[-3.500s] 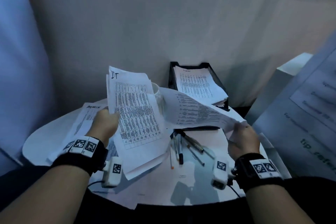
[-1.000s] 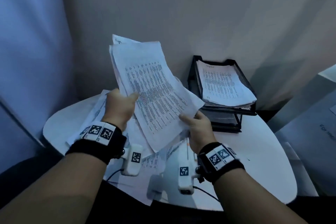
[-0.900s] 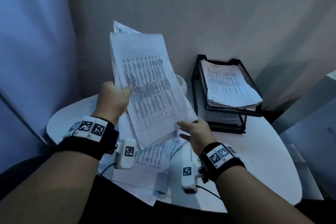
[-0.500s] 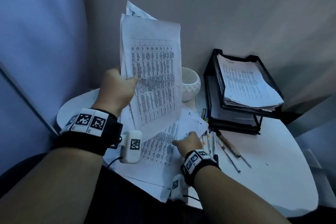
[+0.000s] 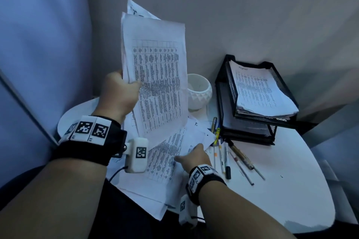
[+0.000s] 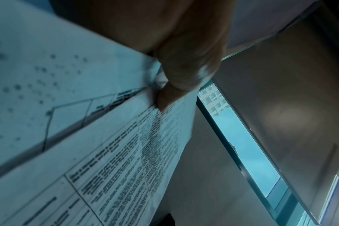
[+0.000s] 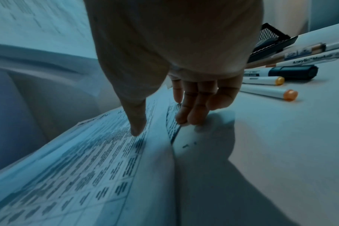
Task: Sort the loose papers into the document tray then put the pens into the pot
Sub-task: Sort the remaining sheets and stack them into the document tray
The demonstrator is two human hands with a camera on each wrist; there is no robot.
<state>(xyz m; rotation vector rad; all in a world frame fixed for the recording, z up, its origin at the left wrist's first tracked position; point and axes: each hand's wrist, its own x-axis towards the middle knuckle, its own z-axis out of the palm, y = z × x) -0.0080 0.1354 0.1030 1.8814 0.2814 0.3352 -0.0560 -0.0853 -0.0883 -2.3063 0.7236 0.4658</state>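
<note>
My left hand (image 5: 126,87) holds a sheaf of printed papers (image 5: 155,75) upright above the table's left side; its thumb (image 6: 174,94) pinches the sheets' edge (image 6: 116,152). My right hand (image 5: 191,153) is low on the loose papers (image 5: 165,169) spread on the table. Its thumb (image 7: 137,122) lies on the top sheet, the fingertips (image 7: 192,116) sit at that sheet's edge, and the paper buckles up between them. Several pens (image 5: 229,153) (image 7: 267,91) lie just right of that hand. The white pot (image 5: 199,91) stands behind, next to the black mesh document tray (image 5: 275,74).
The tray's upper tier holds a stack of printed sheets (image 5: 258,91). A grey wall runs close behind the round white table (image 5: 281,176), and a blue panel stands on the left. The table's rim curves round at the right and near side.
My right hand has let go of the raised sheaf and dropped to the loose papers on the table. The left hand has lifted the sheaf more upright. The view has swung left.
</note>
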